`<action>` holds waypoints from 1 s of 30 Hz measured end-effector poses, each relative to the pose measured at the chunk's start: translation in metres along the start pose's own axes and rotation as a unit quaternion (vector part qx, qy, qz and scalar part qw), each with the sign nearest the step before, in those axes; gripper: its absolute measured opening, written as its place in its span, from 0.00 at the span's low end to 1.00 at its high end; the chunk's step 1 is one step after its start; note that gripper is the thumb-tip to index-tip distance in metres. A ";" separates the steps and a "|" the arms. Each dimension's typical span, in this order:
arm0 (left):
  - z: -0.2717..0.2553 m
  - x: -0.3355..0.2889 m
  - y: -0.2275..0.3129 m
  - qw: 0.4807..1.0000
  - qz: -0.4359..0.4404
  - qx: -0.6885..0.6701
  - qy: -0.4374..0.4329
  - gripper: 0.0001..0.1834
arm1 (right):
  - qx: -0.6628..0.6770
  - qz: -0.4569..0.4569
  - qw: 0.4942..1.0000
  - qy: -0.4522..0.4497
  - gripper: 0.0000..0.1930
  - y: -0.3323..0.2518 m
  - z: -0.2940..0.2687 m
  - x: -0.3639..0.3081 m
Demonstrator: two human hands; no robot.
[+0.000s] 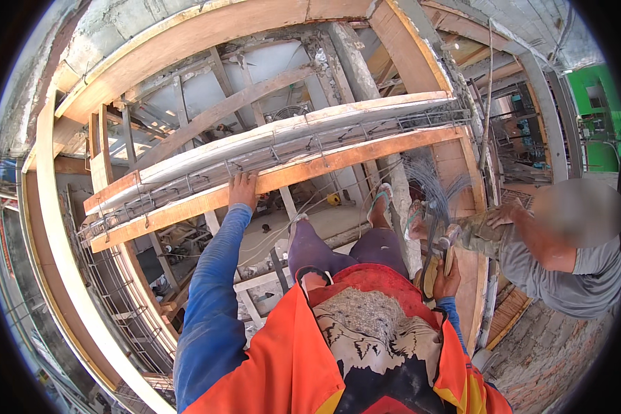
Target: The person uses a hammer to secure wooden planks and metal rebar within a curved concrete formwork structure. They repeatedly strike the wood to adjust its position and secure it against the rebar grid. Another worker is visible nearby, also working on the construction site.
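Observation:
My left hand (243, 189) reaches forward, its fingers curled over the top edge of a long plywood formwork board (303, 172). Beside that board runs a cage of steel reinforcing bars (255, 160), with a second board (269, 134) along its far side. Low on the right, next to my thigh, my right hand (448, 279) is closed around the wooden handle of a hammer (450, 237), its metal head pointing away from me. A loose bundle of thin tie wire (435, 185) fans out just beyond the hammer.
A co-worker in a grey shirt (559, 276) sits close at my right, one hand (505, 214) near their knee. Below my feet a gap shows timber props (255, 103) and a lower floor (276, 234). More rebar (127, 310) and formwork (55, 207) run along the left.

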State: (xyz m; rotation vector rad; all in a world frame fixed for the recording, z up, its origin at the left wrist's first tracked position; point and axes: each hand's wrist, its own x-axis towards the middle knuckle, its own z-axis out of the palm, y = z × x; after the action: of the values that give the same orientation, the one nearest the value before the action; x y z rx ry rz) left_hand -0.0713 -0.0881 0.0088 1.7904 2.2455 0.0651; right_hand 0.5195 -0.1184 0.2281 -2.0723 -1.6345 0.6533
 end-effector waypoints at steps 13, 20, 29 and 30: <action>0.001 -0.013 -0.013 1.000 -0.011 -0.016 0.014 0.46 | 0.003 0.026 0.999 -0.018 0.25 0.025 0.006 -0.048; 0.006 -0.006 -0.013 0.999 -0.016 -0.051 0.011 0.45 | -0.152 0.043 0.987 0.017 0.27 0.028 -0.006 -0.054; -0.001 0.008 -0.019 0.997 -0.002 -0.037 -0.072 0.47 | -0.156 0.112 0.981 0.003 0.27 0.028 -0.021 -0.102; 0.000 0.010 -0.020 0.996 -0.006 -0.032 -0.087 0.47 | -0.170 0.145 0.975 0.001 0.27 0.028 -0.021 -0.108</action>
State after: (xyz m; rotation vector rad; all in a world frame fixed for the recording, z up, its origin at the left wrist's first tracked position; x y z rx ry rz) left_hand -0.0922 -0.0833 0.0031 1.6813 2.1077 -0.0199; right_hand 0.5328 -0.2303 0.2396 -2.5892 -1.5423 0.4860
